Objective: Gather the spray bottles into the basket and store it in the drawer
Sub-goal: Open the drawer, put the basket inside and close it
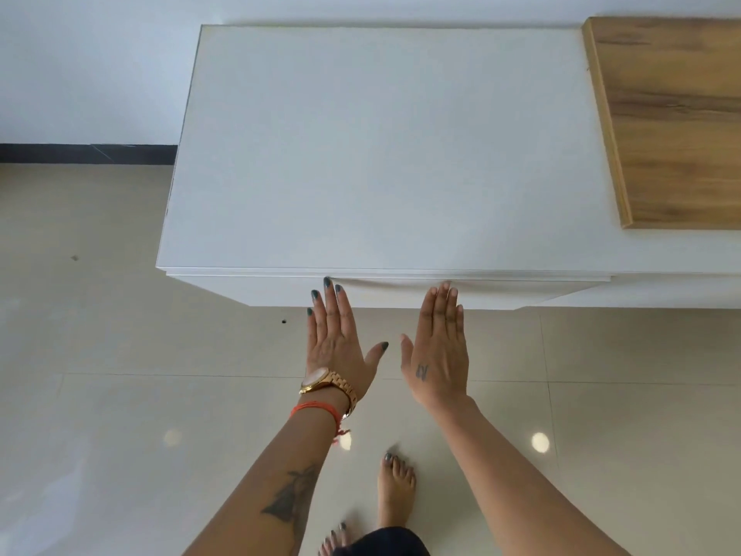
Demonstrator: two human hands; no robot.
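The drawer (pixel 401 292) shows only a thin strip of its white front, so whatever it holds is hidden, the wooden board (pixel 673 122) runs off the right edge, and both forearms and the bare feet (pixel 395 495) are cut by the bottom edge.

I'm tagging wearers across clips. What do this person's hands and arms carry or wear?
The left hand has grey-green painted nails, with a gold link watch and an orange thread band at the wrist, and a dark tattoo on the forearm. The right hand has unpainted nails and a small tattoo on its back. No sleeves show.
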